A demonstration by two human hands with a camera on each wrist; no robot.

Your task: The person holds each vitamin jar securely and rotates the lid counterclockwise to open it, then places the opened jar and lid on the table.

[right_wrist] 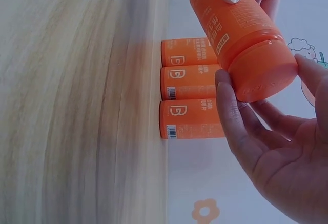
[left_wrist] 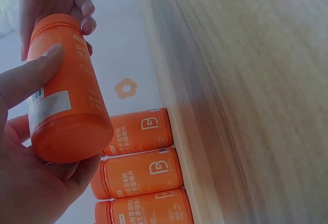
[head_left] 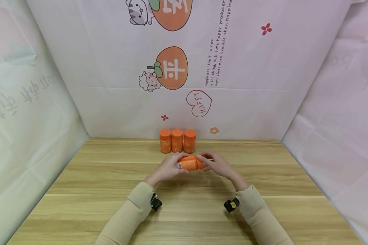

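Observation:
An orange pill bottle (head_left: 188,163) lies sideways in the air between both hands, its cap toward the right. My left hand (head_left: 170,166) grips the body near the base; in the left wrist view its thumb lies along the side, by a white barcode label (left_wrist: 50,106). At the other end, my right hand (head_left: 216,165) holds the orange cap (right_wrist: 264,70) between thumb and fingers. The cap sits on the bottle. Just behind stand three matching orange bottles (head_left: 177,141), side by side and upright.
A wood-grain table (head_left: 190,217) spans the space below the hands. White printed sheeting (head_left: 116,112) rises behind the three bottles, with more at the left and right. Each wrist bears a small black camera (head_left: 155,203).

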